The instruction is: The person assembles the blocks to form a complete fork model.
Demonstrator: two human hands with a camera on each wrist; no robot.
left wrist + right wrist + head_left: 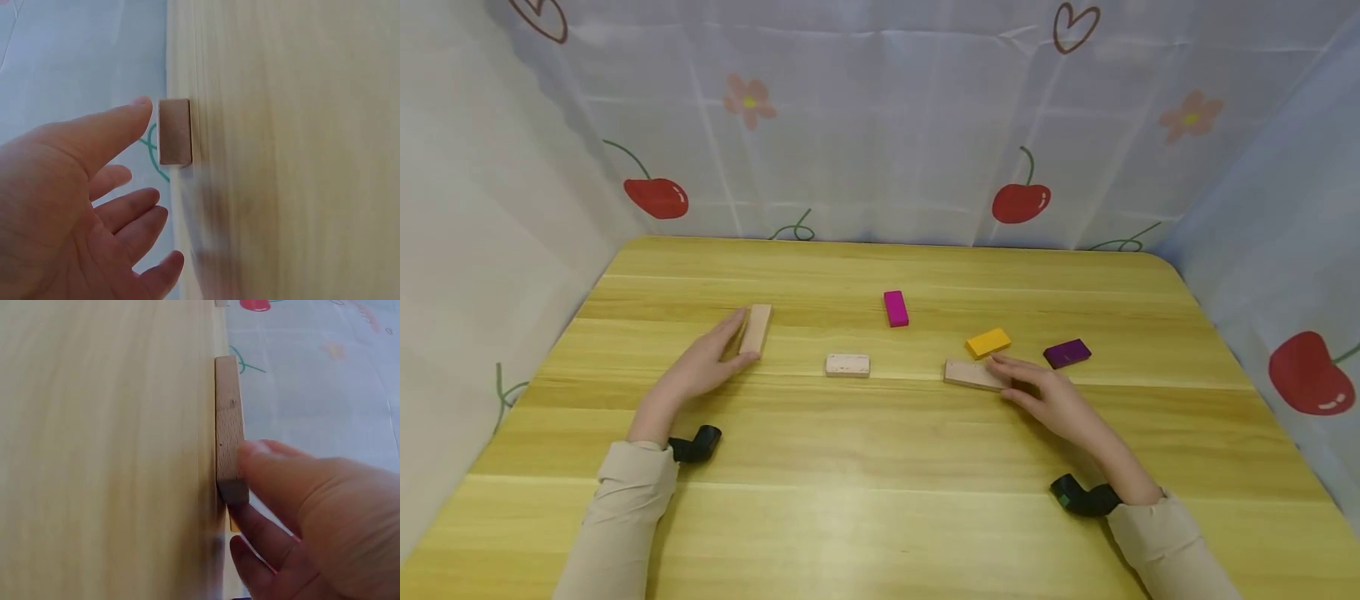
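At the left of the head view, my left hand [700, 367] is beside a plain wooden block [757, 329] lying lengthwise away from me. The left wrist view shows that block's end face [175, 132] just off the thumb tip, with the fingers loosely spread and not closed round it. To the right, my right hand [1056, 404] pinches the right end of another plain wooden block [972, 374], which lies crosswise on the table. Seen from the right wrist, the thumb is on this block's side [230, 425] and a finger is at its near end.
Between the hands lies a shorter pale wooden block [847, 365]. Farther back is a magenta block [896, 308]. A yellow block [988, 342] sits just behind the right-hand block, and a dark purple block [1067, 353] lies right of it. Patterned curtains surround the wooden table [850, 483].
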